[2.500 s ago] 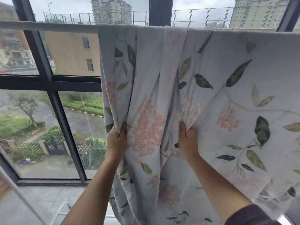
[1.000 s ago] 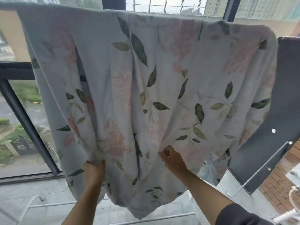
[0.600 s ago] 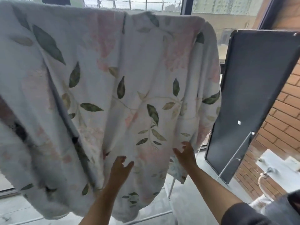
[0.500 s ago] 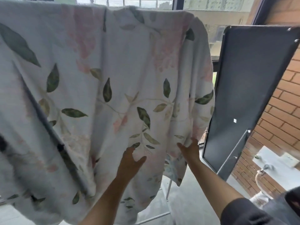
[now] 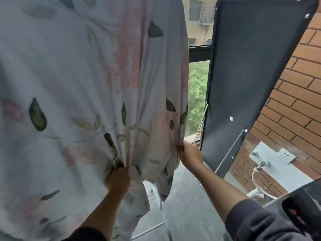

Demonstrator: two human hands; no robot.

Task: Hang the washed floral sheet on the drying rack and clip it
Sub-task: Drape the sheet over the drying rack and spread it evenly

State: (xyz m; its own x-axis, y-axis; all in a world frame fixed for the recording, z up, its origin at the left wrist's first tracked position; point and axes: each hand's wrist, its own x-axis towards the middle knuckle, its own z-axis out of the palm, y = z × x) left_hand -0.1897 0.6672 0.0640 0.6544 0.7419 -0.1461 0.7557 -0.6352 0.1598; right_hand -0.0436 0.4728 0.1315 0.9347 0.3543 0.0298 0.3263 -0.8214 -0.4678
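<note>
The floral sheet (image 5: 83, 94), pale with green leaves and pink blossoms, hangs down from above and fills the left and middle of the view. Its top and the rail that carries it are out of frame. My left hand (image 5: 119, 179) is closed on a bunched fold of the sheet near its lower part. My right hand (image 5: 189, 153) grips the sheet's right edge low down, fingers behind the cloth. White tubes of the drying rack (image 5: 159, 192) show below the hem. No clips are visible.
A dark panel in a metal frame (image 5: 246, 75) leans close on the right. Behind it is a red brick wall (image 5: 295, 94) with a tap and white hose (image 5: 260, 165). A window with greenery (image 5: 198, 91) lies between sheet and panel. The floor is grey tile.
The view has swung right and closer to the sheet's right end. My left hand went from flat against the cloth to gripping a fold; my right hand now holds the right edge.
</note>
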